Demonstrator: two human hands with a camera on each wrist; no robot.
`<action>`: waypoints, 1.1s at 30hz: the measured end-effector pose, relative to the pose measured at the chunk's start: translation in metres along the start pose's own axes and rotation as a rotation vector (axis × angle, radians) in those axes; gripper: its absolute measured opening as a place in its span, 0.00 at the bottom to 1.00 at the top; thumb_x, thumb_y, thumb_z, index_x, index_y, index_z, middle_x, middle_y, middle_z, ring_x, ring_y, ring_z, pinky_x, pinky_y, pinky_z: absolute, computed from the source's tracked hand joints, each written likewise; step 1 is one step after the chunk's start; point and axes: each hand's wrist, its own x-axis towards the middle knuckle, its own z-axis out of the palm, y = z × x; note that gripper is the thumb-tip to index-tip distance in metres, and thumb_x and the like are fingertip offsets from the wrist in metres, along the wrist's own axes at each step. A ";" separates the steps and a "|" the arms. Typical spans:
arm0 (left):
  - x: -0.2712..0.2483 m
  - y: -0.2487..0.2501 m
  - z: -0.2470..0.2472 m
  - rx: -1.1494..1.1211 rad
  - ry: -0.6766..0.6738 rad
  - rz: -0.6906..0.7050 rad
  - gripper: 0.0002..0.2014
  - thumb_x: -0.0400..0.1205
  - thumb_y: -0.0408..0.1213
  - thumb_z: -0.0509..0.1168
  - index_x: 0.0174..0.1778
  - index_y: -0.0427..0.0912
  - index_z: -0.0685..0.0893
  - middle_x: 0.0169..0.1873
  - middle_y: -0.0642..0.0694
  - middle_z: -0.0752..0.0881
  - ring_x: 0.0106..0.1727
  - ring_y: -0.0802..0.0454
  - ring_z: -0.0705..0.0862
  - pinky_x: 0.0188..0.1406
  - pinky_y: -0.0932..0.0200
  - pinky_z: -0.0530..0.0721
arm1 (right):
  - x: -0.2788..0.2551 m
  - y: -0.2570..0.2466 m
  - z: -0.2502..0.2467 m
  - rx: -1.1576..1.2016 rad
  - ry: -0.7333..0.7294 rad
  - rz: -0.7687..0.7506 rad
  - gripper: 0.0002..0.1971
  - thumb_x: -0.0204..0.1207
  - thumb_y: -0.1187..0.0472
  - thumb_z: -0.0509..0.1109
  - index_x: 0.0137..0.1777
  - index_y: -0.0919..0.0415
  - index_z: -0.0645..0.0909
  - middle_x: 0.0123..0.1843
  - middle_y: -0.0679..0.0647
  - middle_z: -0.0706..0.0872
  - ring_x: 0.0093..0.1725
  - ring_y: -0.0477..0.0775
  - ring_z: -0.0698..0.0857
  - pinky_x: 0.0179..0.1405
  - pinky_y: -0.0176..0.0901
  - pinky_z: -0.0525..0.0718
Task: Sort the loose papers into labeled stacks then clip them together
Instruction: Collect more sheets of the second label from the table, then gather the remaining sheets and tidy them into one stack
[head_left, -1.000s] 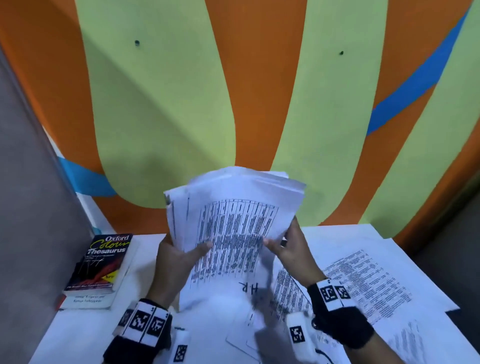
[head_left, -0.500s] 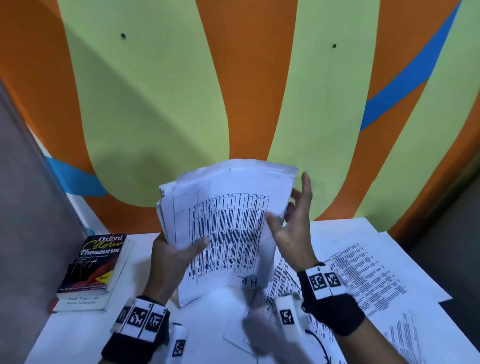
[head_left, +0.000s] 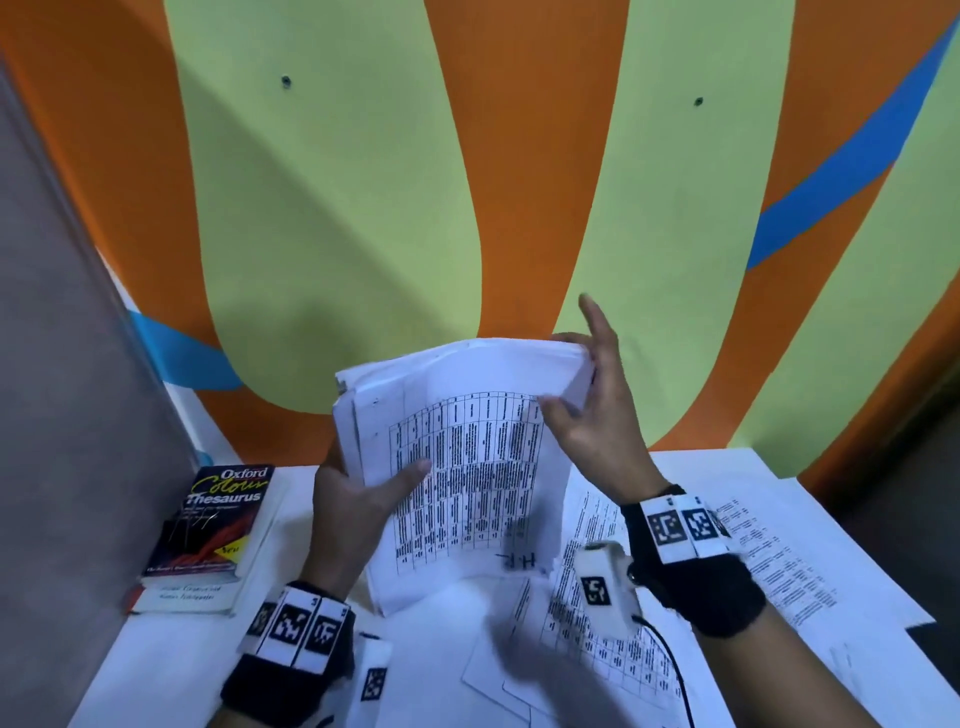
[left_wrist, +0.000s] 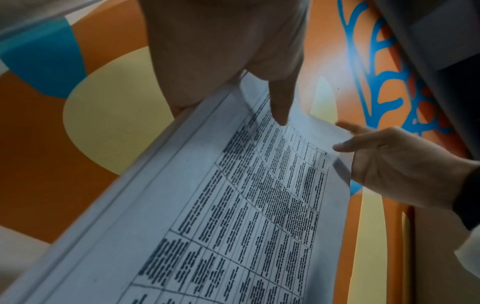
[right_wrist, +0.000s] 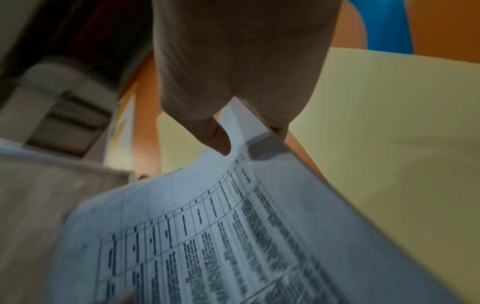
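Note:
A thick stack of printed table sheets (head_left: 467, 467) stands almost upright above the white table (head_left: 156, 665), its front sheet marked "H.R" near the bottom. My left hand (head_left: 363, 493) grips the stack's left edge, thumb across the front page. My right hand (head_left: 587, 405) pinches the top right corner, thumb on the front and fingers behind, with the index finger pointing up. In the left wrist view the stack (left_wrist: 233, 205) runs below my left thumb (left_wrist: 280, 102), and the right hand (left_wrist: 384, 156) holds its far corner. The right wrist view shows the sheets (right_wrist: 221, 236) under my thumb (right_wrist: 218, 135).
More loose printed sheets (head_left: 779, 561) lie spread over the table's right half and under the stack. An Oxford Colour Thesaurus (head_left: 213, 525) lies on another book at the left. A grey partition (head_left: 67, 415) stands on the left; a striped wall (head_left: 467, 208) is close behind.
My right hand has slid up the stack's right edge from the middle to the top corner. The stack has tilted a little. The left hand keeps its hold.

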 end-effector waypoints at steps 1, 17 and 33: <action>0.000 0.000 0.002 0.004 0.007 -0.001 0.13 0.66 0.28 0.79 0.44 0.39 0.86 0.36 0.50 0.89 0.36 0.60 0.89 0.30 0.70 0.84 | -0.003 0.004 0.002 0.114 0.028 0.090 0.41 0.72 0.78 0.67 0.80 0.49 0.57 0.70 0.51 0.74 0.65 0.43 0.77 0.55 0.24 0.77; 0.017 -0.011 0.004 0.012 0.074 -0.037 0.10 0.69 0.29 0.78 0.44 0.39 0.87 0.31 0.60 0.90 0.38 0.62 0.89 0.28 0.73 0.82 | -0.031 0.036 0.023 0.164 0.031 0.398 0.19 0.77 0.76 0.67 0.57 0.51 0.76 0.52 0.51 0.86 0.49 0.44 0.84 0.56 0.48 0.83; 0.026 -0.010 -0.006 -0.047 -0.003 0.053 0.19 0.61 0.37 0.82 0.47 0.44 0.87 0.38 0.67 0.90 0.43 0.66 0.89 0.35 0.70 0.85 | -0.036 0.036 0.035 0.225 0.150 0.320 0.17 0.79 0.73 0.66 0.58 0.50 0.73 0.52 0.45 0.85 0.49 0.32 0.84 0.50 0.27 0.81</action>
